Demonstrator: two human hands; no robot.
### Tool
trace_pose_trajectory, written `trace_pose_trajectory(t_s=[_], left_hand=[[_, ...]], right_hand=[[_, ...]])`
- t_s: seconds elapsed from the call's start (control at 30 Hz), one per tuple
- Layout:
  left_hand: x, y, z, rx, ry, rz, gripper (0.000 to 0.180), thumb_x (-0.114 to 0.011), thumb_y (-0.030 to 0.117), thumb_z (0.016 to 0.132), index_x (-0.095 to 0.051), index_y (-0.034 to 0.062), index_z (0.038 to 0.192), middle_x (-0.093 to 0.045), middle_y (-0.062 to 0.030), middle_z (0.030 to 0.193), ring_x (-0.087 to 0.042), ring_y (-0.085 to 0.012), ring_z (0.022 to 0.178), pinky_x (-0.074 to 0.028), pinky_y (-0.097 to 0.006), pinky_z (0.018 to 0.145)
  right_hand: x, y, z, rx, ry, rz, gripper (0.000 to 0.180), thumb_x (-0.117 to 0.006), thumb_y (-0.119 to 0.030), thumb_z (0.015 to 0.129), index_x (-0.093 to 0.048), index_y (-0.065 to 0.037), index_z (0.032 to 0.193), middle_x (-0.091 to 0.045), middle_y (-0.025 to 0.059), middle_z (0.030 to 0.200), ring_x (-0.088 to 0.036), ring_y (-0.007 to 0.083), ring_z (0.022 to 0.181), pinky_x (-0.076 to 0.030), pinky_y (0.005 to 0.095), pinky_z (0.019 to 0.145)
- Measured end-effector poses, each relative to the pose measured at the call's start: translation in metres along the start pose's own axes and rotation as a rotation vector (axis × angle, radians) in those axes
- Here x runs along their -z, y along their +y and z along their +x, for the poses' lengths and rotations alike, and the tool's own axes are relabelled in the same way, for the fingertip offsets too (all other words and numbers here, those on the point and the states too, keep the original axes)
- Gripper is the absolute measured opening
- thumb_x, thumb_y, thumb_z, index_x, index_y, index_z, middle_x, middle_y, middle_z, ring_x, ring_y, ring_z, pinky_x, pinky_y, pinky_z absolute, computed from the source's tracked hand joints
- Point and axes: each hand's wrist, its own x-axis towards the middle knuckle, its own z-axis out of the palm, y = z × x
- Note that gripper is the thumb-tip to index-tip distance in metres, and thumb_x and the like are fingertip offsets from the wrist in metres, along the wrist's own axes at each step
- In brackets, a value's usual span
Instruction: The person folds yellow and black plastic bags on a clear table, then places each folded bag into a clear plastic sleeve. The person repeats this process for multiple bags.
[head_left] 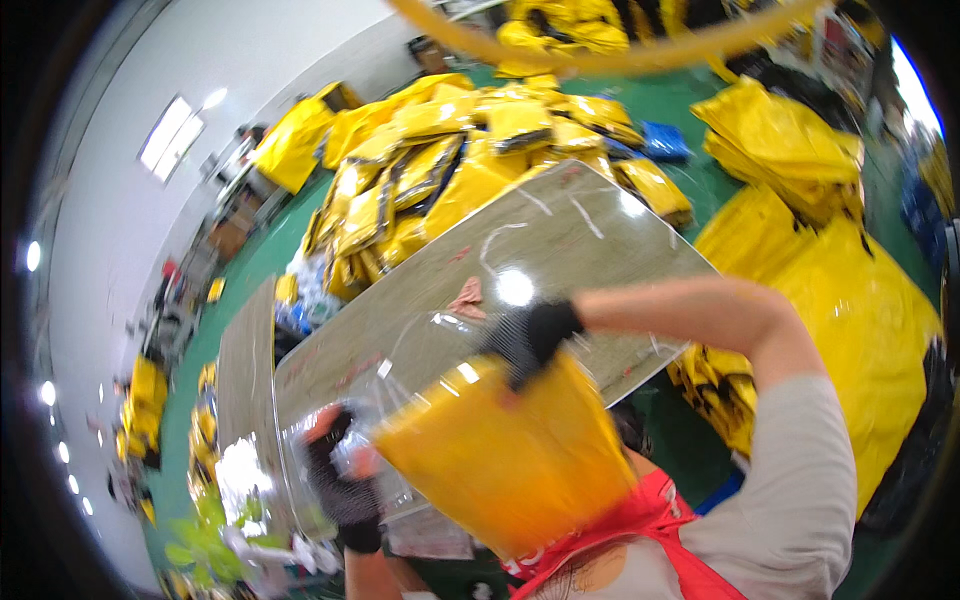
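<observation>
My right hand (530,340), in a black glove with bare fingertips, grips the upper edge of a yellow folded sheet (500,450), which looks like plastic or coated fabric. The sheet hangs tilted before my red apron (650,515) and is smeared by motion. Left of it, my left hand (345,480), gloved alike, has its fingers curled at a clear plastic bag (398,490). The bag spreads behind the yellow sheet's left edge, so part of it is hidden. Both hands are over the near side of a glossy, wood-patterned table (590,270).
A pinkish rag (468,298) lies on the table. Beyond it rises a large heap of yellow wrapped packages (430,170), with a blue package (665,141) beside it. Big yellow sheets (830,320) are piled at right on the green floor (255,285). A second tabletop (247,365) adjoins at left.
</observation>
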Motion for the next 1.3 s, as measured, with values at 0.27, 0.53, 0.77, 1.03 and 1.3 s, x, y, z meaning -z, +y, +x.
trace_pose_trajectory(t_s=[0.27,0.53,0.77,1.03,1.3], left_hand=[[0.051,-0.146,-0.127,0.426,-0.115,-0.219,0.056,-0.055,0.025,0.093,-0.032,0.0004,0.138,-0.051,-0.0206,0.122,-0.059,-0.0284,0.102,-0.049,-0.040,0.088],[-0.048,-0.112,-0.178,0.802,-0.242,-0.343,0.043,-0.050,0.023,0.095,-0.039,-0.0004,0.129,-0.060,-0.0169,0.100,-0.063,-0.0260,0.082,-0.052,-0.036,0.076],[-0.100,-0.044,-0.142,0.627,-0.803,-0.340,0.036,-0.053,0.022,0.094,-0.049,-0.0005,0.122,-0.062,-0.0102,0.100,-0.059,-0.0185,0.095,-0.044,-0.031,0.087],[-0.155,-0.064,-0.071,0.746,-0.989,-0.993,0.065,-0.040,0.054,0.094,-0.045,0.0019,0.131,-0.055,-0.0163,0.126,-0.052,-0.0299,0.117,-0.042,-0.044,0.099],[-0.183,-0.046,0.102,0.916,-1.050,-1.141,0.087,-0.027,0.077,0.083,-0.044,0.0074,0.133,-0.057,-0.0060,0.120,-0.056,-0.0231,0.105,-0.043,-0.040,0.094]], right_hand=[[0.126,0.167,-0.147,-0.615,1.050,-0.414,0.090,-0.062,-0.065,0.070,-0.036,-0.007,0.134,-0.043,0.0199,0.129,-0.046,0.0385,0.116,-0.035,0.0481,0.099],[-0.319,0.146,-0.370,-1.889,0.001,0.196,0.110,-0.060,-0.070,0.069,-0.005,-0.018,0.149,-0.011,0.0156,0.154,-0.021,0.0436,0.135,-0.020,0.0668,0.102],[-0.340,0.152,-0.454,-1.702,0.245,0.225,0.036,-0.042,-0.036,0.091,-0.068,-0.014,0.100,-0.066,0.0156,0.102,-0.063,0.0306,0.095,-0.047,0.0406,0.084],[-0.089,-0.011,-0.356,-0.897,1.398,0.185,0.053,-0.051,-0.050,0.092,-0.052,-0.003,0.068,-0.046,0.0029,0.061,-0.039,0.0148,0.058,-0.036,0.0319,0.055],[-0.245,-0.113,0.005,0.087,0.378,0.272,0.044,-0.054,-0.046,0.090,-0.055,-0.003,0.081,-0.052,0.0070,0.074,-0.046,0.0209,0.069,-0.039,0.0357,0.063]])
